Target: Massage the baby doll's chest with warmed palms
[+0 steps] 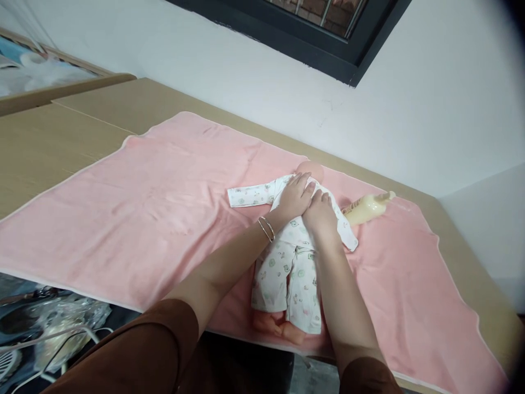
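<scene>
A baby doll lies on a pink blanket [164, 219], wearing a white printed top [295, 232] and matching pants [303, 273]. Its bald head [310, 168] points toward the wall and its bare feet [279, 327] toward me. My left hand [294, 197], with thin bangles at the wrist, rests on the top's chest with fingers stretched out. Close beside it, my right hand [322, 216] lies on the other side of the chest, fingers extended and partly hidden. One sleeve [251, 195] stretches out to the left; the other [348, 235] slants down on the right.
A cream-coloured pump bottle [367, 209] lies on the blanket right of the doll. The wooden table [94, 117] meets a white wall below a dark window frame [287, 35]. Crumpled plastic bags [68, 323] and a white wire rack sit below the table's front edge at left.
</scene>
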Tool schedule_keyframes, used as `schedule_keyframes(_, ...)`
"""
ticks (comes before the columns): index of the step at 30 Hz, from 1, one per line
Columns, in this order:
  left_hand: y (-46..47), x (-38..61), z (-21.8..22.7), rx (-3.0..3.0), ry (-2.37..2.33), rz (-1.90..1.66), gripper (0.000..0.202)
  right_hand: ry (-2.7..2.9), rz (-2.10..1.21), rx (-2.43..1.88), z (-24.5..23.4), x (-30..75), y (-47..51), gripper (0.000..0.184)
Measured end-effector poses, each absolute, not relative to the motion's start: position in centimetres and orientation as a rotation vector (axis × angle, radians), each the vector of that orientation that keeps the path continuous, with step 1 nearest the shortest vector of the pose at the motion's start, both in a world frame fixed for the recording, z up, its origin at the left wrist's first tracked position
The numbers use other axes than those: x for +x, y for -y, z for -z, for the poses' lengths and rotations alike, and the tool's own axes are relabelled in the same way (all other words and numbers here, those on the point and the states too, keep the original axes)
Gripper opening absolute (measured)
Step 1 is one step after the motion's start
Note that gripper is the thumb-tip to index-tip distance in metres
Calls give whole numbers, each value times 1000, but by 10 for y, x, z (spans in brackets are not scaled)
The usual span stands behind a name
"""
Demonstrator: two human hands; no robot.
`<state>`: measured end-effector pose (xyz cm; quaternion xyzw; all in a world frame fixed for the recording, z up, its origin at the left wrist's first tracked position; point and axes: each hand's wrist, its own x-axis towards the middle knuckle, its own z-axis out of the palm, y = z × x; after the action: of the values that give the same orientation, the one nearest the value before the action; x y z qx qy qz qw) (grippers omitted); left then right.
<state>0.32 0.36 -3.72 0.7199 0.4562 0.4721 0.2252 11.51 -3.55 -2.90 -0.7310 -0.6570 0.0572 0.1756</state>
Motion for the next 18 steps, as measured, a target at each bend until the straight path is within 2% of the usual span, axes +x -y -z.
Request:
schedule_keyframes(5, -2, 2, 36, 2010, -1269, -1270, 49, 2074, -185, -1909, 20, 115, 35, 66)
schedule_keyframes(8, 1, 4, 34, 2099, -1265, -1229, 46, 2012, -265, -1824, 19, 130, 26, 64)
schedule_keyframes(13, 3, 6, 32, 2091, -1290, -1206, 47, 1851, -210, -2054, 22, 130, 30, 75)
schedule_keyframes(18, 3, 4, 33, 2096, -1284, -1244, 46, 2013, -126, -2153, 21, 117, 43, 77)
